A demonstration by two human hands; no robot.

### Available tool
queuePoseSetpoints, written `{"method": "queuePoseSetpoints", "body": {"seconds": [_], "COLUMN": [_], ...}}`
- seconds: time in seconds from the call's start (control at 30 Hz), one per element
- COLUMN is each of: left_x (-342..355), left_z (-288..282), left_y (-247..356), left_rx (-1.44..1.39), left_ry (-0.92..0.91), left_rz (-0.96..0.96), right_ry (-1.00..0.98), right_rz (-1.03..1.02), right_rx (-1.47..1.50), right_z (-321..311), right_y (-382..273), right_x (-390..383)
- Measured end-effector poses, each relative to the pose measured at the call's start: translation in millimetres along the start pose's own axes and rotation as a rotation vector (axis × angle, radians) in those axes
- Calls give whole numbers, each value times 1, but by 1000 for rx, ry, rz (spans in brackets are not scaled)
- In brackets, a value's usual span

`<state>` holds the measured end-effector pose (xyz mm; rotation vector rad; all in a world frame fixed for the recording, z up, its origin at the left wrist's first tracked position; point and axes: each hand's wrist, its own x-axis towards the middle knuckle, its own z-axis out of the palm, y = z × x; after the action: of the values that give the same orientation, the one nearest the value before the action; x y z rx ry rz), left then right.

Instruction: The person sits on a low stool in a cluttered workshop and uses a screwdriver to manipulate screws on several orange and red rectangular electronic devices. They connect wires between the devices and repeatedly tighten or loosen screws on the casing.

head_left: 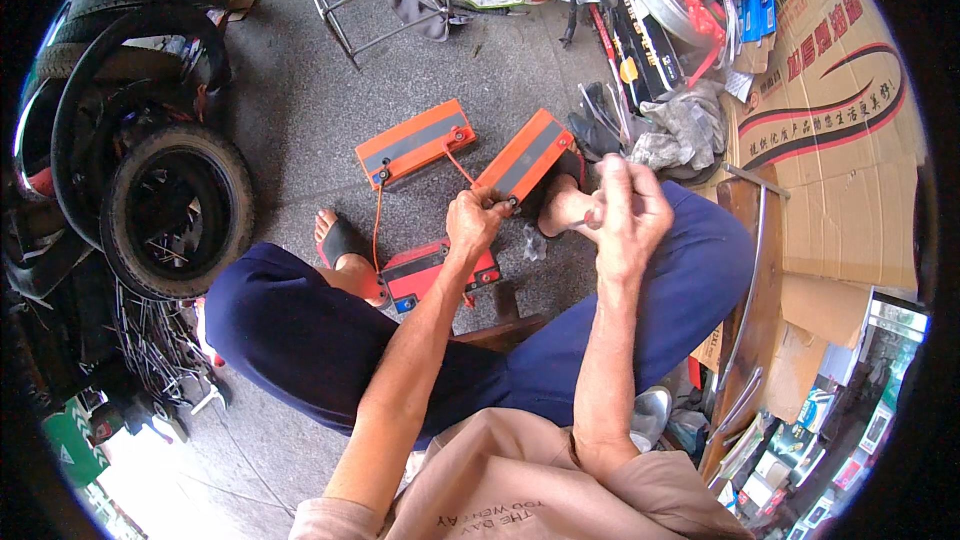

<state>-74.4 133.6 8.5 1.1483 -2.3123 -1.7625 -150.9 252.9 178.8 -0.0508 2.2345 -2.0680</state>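
Several orange-and-grey block batteries lie on the floor between my feet. My left hand point(477, 220) is closed at the near corner of the right battery point(522, 155), fingers pinched beside a terminal; what they pinch is hidden. An orange wire point(458, 166) runs from the far-left battery point(416, 142) toward these fingers. Another wire point(377, 225) drops from that battery to the near red-and-grey battery point(415, 278), partly covered by my left forearm. Raised above my right foot, my right hand point(632, 220) has its fingers curled and drawn together. Anything in it is too small to name.
Black tyres point(180, 210) are piled at the left, above a heap of thin metal rods point(165, 340). A metal rack point(385, 0) lies at the far side. Bags, grey rags point(685, 130) and a large cardboard box point(830, 170) crowd the right.
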Motion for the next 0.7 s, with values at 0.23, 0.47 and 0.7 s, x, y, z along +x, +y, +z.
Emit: {"method": "queuePoseSetpoints", "body": {"seconds": [0.23, 0.47, 0.7], "left_x": [-3, 0, -2], "left_z": [-5, -1, -4], "left_y": [13, 3, 8], "left_rx": [14, 24, 6], "left_ry": [-32, -18, -47], "left_rz": [-28, -4, -42], "right_ry": [16, 43, 26], "right_rz": [-126, -105, -86], "right_rx": [318, 364, 323], "right_z": [9, 16, 21], "right_y": [-26, -16, -4], "right_x": [-15, -14, -17]}}
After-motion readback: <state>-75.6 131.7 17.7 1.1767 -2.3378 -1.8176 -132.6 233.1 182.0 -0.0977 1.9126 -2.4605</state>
